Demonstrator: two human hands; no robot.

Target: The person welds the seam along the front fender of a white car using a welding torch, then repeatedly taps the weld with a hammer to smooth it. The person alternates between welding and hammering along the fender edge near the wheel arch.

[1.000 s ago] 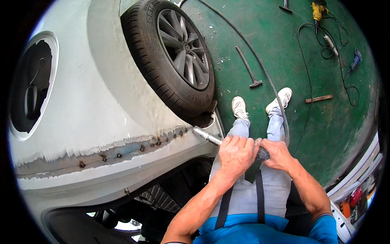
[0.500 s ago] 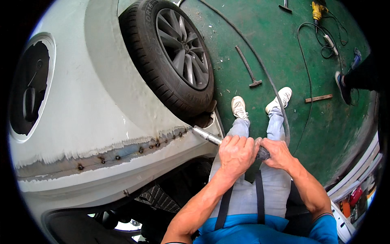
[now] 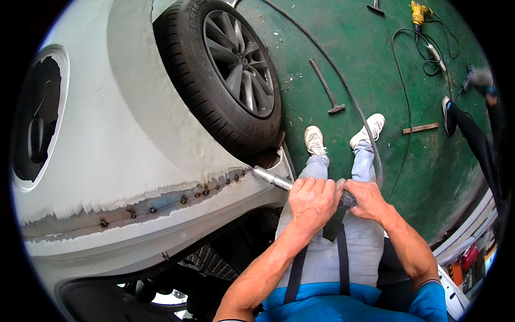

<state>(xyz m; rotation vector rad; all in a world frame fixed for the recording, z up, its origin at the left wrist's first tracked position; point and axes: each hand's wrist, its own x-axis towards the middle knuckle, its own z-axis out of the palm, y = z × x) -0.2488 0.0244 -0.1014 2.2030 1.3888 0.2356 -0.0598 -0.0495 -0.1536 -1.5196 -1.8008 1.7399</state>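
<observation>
One silver metal tube [image 3: 273, 178] points lengthwise at the scorched grey seam [image 3: 171, 203], clasped by nearer left hand [image 3: 314, 203] and farther right hand [image 3: 369, 199].

Single head-worn fisheye, facing down, close above hands [image 3: 316, 203].

Tool [image 3: 273, 178] — silver (grip [image 3: 348, 200] seemingly grey)

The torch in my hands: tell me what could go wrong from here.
Burns: the left hand and right hand grip the torch bare, so sparks or heat might hurt them.
Scorching: its tip sits near the tire, so heat might mark it.
Tripping: the cable crosses the right shoe in this view and could snag it.
</observation>
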